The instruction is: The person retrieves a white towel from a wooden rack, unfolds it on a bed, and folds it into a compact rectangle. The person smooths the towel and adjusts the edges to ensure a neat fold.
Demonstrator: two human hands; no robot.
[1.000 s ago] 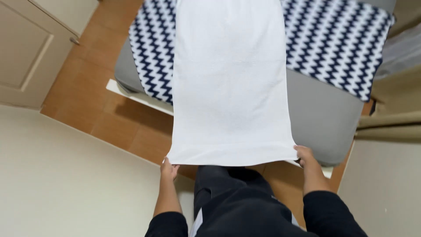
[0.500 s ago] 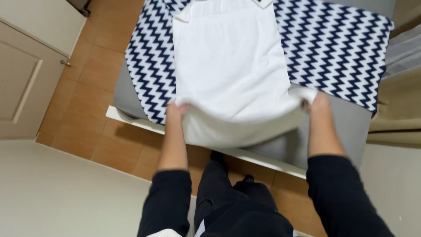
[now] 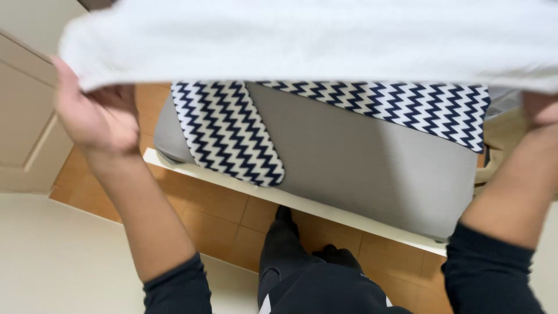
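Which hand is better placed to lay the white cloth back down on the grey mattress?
Probably the left hand: it shows whole, gripping the white cloth's edge. The right hand is mostly hidden at the frame edge.

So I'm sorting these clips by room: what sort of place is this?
Probably a bedroom at home: a grey mattress on a white frame, a zigzag blanket over it, a panelled door.

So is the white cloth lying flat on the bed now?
No, both hands, left and right, hold the white cloth up above the bed.
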